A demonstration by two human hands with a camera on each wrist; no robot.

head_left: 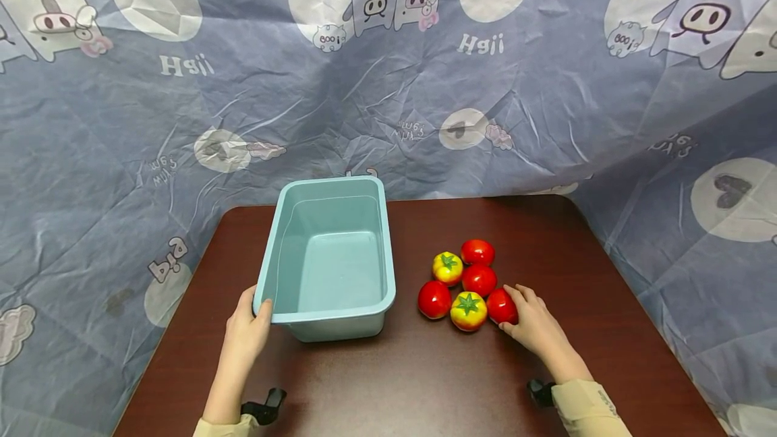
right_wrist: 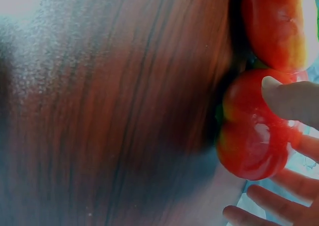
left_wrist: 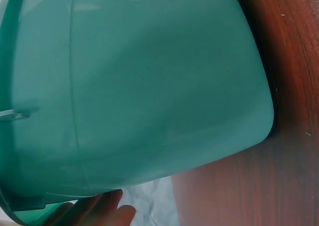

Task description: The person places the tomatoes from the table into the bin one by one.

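Observation:
A light blue-green plastic bin (head_left: 324, 317) stands at the left of the table, with nothing inside. My left hand (head_left: 245, 329) grips its near left corner, thumb over the rim and fingers under the outside; the left wrist view shows the bin's outer wall (left_wrist: 149, 86). Over on the right, my right hand (head_left: 537, 326) has its thumb and fingers around a red tomato (head_left: 500, 307), the rightmost of a group. In the right wrist view the thumb (right_wrist: 289, 101) lies on this tomato's glossy side, with the other fingers along its far side.
Beside the held one lie several more tomatoes: plain red ones such as the left one (head_left: 434, 299), and two yellow-red ones, near (head_left: 468, 313) and far (head_left: 447, 268), with green star-shaped tops. The brown table (head_left: 388, 390) ends at a printed blue cloth (head_left: 364, 106) behind.

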